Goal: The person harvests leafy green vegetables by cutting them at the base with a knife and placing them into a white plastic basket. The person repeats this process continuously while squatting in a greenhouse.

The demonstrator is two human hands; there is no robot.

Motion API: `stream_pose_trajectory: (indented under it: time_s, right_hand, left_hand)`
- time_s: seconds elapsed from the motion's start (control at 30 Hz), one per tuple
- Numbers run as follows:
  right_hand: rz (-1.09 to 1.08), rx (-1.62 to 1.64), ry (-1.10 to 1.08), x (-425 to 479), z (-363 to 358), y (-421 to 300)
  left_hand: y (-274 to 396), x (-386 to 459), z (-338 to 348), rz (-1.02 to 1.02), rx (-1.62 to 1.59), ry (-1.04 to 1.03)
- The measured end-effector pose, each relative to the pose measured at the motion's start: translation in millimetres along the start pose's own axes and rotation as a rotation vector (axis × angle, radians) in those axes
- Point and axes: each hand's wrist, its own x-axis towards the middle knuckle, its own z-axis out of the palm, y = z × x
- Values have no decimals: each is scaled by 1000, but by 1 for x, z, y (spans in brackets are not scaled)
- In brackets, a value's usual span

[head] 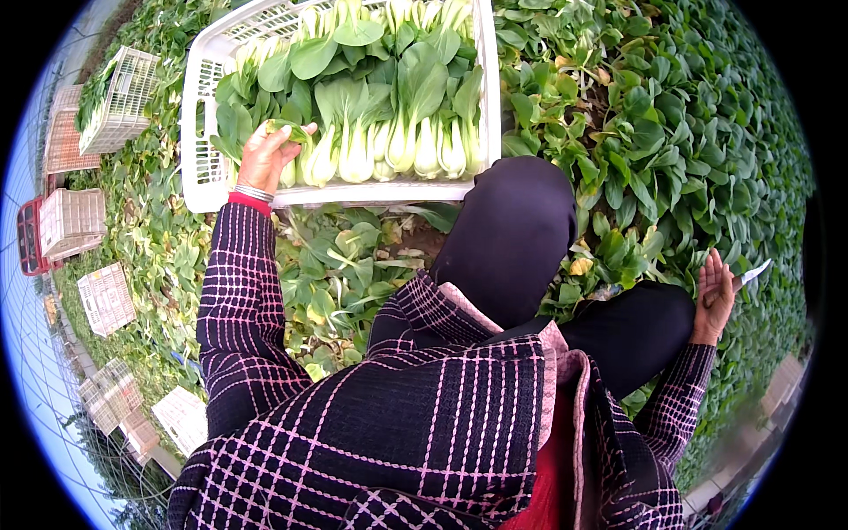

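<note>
A white plastic crate [331,194] holds rows of bok choy [358,149], with pale stems towards me and more stems along the far side. At the crate's near left corner, my left hand [265,156] pinches a yellowing leaf [291,129] between thumb and fingers. My right hand [714,298] is far to the right beside my bent knee, palm up. It holds a knife [752,273] whose blade points outwards over the growing plants; the handle is mostly hidden by the fingers.
Dense leafy greens [662,132] grow on the right. Cut leaves [351,265] litter the ground between the crate and my body. More crates stand at the left, among them a filled one [126,93] and a pale one [106,299]. My knee [517,232] touches the crate's near right corner.
</note>
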Motion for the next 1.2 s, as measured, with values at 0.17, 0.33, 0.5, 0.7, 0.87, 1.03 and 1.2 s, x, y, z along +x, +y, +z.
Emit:
stream_pose_trajectory:
  time_s: [0.17, 0.33, 0.5, 0.7, 0.87, 1.03, 1.2]
  right_hand:
    - [13, -50, -270, -43, 174, -8]
    - [290, -137, -775, -94, 353, 23]
    - [170, -483, -787, -127, 464, 113]
    - [562, -406, -825, -143, 487, 154]
    - [594, -295, -891, -144, 475, 163]
    - [458, -245, -788, -145, 471, 165]
    - [433, -147, -752, -152, 470, 175]
  left_hand:
    - [5, -4, 15, 120, -195, 30]
    - [-18, 2, 24, 289, -460, 155]
    - [-7, -20, 55, 385, -561, 191]
    - [10, -47, 81, 445, -724, -120]
    - [14, -60, 97, 421, -647, -369]
    - [26, -84, 107, 341, -317, -478]
    - [28, -107, 107, 161, -154, -472]
